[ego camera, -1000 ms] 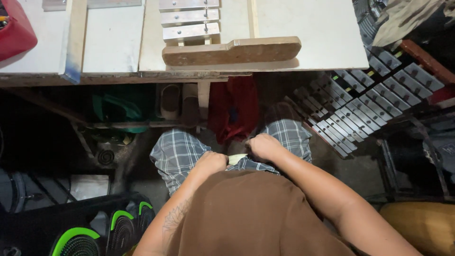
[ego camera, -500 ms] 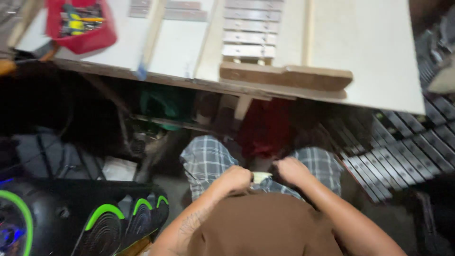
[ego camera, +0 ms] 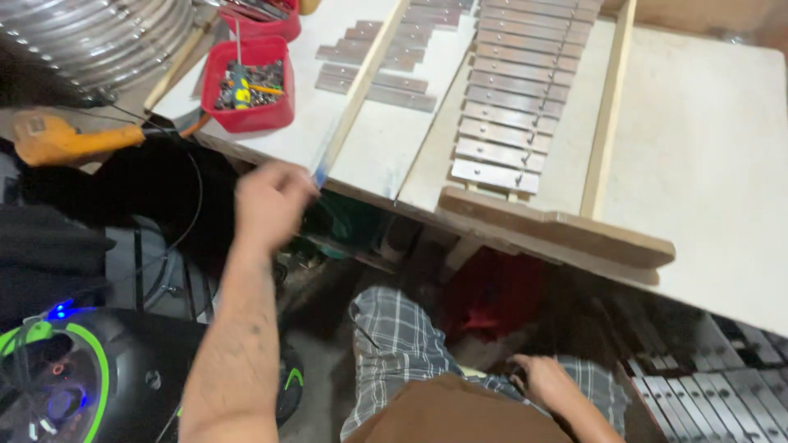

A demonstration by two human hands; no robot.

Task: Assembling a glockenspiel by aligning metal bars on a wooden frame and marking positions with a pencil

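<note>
White table point(ego camera: 706, 148) edge at twelve o'clock carries a row of metal bars point(ego camera: 513, 90) between two wooden rails, kept in order by length. Blurred, the left hand point(ego camera: 271, 201) reaches up at ten o'clock toward a blue-tipped stick point(ego camera: 322, 168) near a red tub point(ego camera: 246, 82); whether its fingers grip it I cannot tell. At five o'clock, the right hand point(ego camera: 546, 381) rests loosely curled and empty on the checked lap.

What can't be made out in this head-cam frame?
- Left hand: motion-blurred in the head view; whether its fingers grip anything cannot be told.
- Right hand: rests on the lap, fingers partly hidden by the plaid shorts.
- Red tray: small parts inside are too small to identify.
- Metal bars: the row is cut off by the top edge.
- Orange tool: blurred, kind unclear.
</note>
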